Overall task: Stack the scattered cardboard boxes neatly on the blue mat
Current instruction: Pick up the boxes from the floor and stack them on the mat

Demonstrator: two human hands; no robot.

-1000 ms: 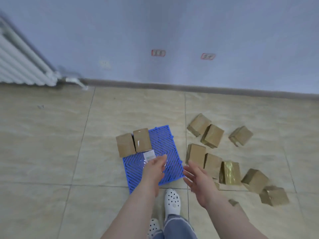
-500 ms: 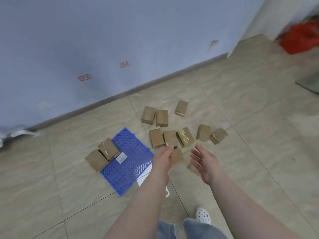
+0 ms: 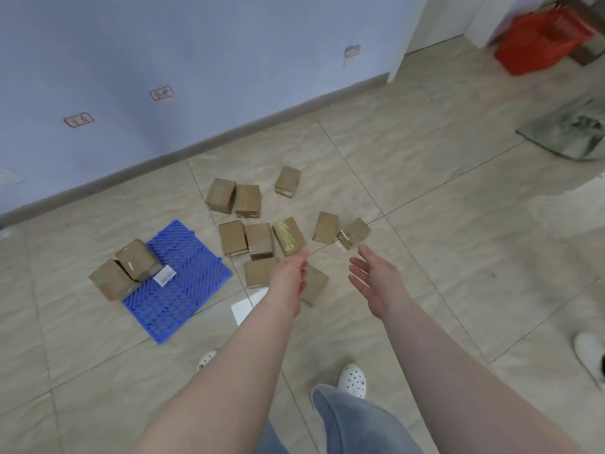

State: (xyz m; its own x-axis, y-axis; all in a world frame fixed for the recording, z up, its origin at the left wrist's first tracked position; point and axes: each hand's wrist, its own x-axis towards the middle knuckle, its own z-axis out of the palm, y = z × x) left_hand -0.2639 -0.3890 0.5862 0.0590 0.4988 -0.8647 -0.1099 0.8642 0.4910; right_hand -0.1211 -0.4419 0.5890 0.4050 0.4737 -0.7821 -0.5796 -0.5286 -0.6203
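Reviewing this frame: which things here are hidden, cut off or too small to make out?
- Head view: a box lies partly behind the left hand; its full outline is hidden.
- Red stickers on the wall: print too small to read.
- White label on the blue mat: text illegible.
- Red basket: cut off by the top edge.
- White shoe: cut off by the right edge.

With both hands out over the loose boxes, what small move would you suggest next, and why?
Probably lower the left hand onto the box under it and grip it. Both hands are open and empty, the right hand too, only two boxes sit at the blue mat, and this one lies nearest it.
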